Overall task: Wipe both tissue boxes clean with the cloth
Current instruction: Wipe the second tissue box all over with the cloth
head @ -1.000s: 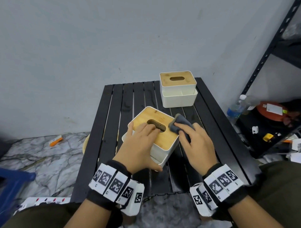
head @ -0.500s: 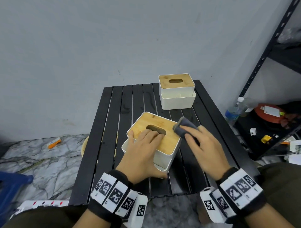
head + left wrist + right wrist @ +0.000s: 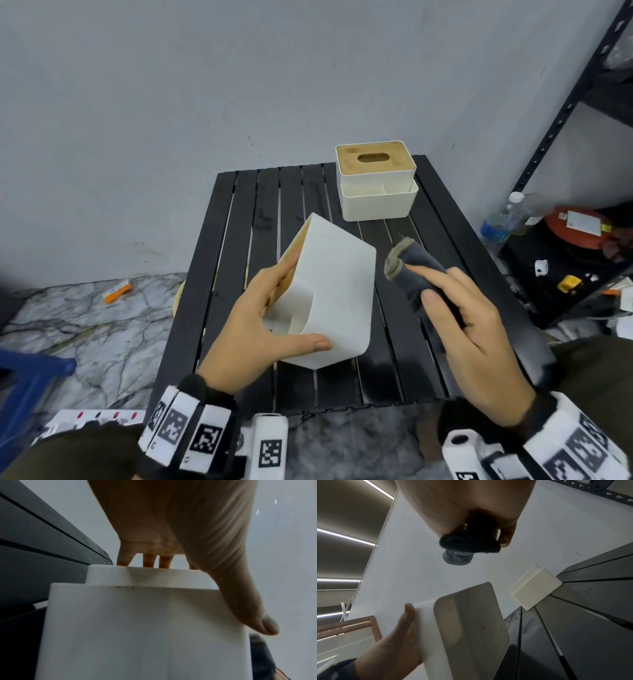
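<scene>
The near box [image 3: 334, 291] is white with a light wood lid; the far box [image 3: 376, 185] at the table's back right corner matches. The cloth [image 3: 416, 274] is dark grey-blue. The table [image 3: 239, 240] is black, slatted. The wrist bands [image 3: 186, 426] are white with black square codes.

You see a black table [image 3: 442, 274] made of long flat slats. At its far end sits a white tissue box with a wooden lid [image 3: 376, 185], right on the slats.
</scene>
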